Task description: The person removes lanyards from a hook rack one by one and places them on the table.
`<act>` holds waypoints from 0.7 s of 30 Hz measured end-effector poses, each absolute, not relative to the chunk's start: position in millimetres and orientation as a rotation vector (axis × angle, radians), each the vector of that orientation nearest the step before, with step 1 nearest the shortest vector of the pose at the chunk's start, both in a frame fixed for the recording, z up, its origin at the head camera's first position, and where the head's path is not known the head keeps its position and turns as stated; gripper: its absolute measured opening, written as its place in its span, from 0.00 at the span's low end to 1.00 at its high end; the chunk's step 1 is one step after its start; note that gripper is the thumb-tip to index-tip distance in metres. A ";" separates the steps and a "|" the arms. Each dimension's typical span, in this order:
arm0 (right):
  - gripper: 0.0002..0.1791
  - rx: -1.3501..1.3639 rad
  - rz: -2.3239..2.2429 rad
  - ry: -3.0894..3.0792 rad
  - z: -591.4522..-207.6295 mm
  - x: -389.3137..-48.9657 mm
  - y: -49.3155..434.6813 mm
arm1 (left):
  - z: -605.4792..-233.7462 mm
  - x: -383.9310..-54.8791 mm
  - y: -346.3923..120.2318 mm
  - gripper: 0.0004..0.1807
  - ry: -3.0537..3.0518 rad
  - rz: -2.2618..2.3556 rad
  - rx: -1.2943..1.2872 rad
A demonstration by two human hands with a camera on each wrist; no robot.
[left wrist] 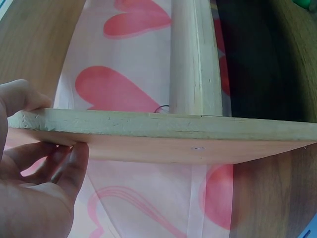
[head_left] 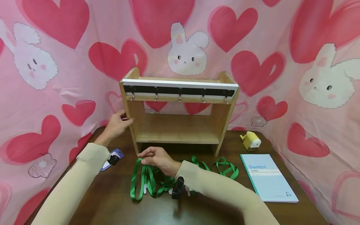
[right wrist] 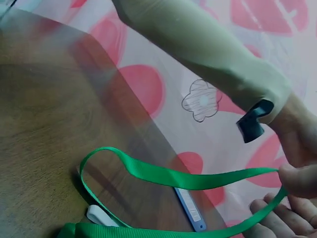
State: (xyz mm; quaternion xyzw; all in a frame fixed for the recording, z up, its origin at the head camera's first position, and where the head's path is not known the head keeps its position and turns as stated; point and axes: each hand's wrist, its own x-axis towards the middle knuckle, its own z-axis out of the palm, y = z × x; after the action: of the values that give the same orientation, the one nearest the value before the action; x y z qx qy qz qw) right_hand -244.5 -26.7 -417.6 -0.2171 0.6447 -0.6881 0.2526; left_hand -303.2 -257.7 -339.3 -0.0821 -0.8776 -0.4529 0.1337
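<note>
A wooden shelf rack [head_left: 180, 128] stands at the back of the dark table, with a row of metal hooks [head_left: 180, 93] along its top front. My left hand [head_left: 118, 123] grips the front edge of its left side panel [left wrist: 148, 124], thumb on one face and fingers on the other. In front of the rack, my right hand [head_left: 158, 159] pinches the top of a green lanyard [head_left: 135, 181] between thumb and fingers. The lanyard hangs as a loop, also seen in the right wrist view as a green strap [right wrist: 198, 181]. More green lanyards [head_left: 163, 184] lie bunched beneath that hand.
Further green straps [head_left: 227, 168] lie right of the bunch, partly behind the right forearm. A blue card holder [head_left: 116, 153] is on the table by the left wrist. To the right are a yellow pencil sharpener [head_left: 251, 140] and a light-blue notebook [head_left: 268, 178]. Heart-patterned cloth surrounds the table.
</note>
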 end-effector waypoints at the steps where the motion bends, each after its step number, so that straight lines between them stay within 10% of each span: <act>1: 0.14 -0.578 -1.881 1.763 -419.0 -244.7 -29.1 | -339.6 -303.8 -257.5 0.28 -2.548 -1.315 -0.239; 21: 0.13 -0.452 -1.925 1.855 -425.7 -249.7 -42.2 | -338.2 -305.9 -258.3 0.27 -2.565 -1.300 -0.218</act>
State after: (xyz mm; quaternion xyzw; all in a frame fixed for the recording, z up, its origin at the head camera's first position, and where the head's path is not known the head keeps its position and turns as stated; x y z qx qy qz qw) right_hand -249.7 -42.2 -425.7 -0.1630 0.6683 -0.6936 0.2137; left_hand -305.9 -258.3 -338.2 -0.0751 -0.8821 -0.4470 0.1286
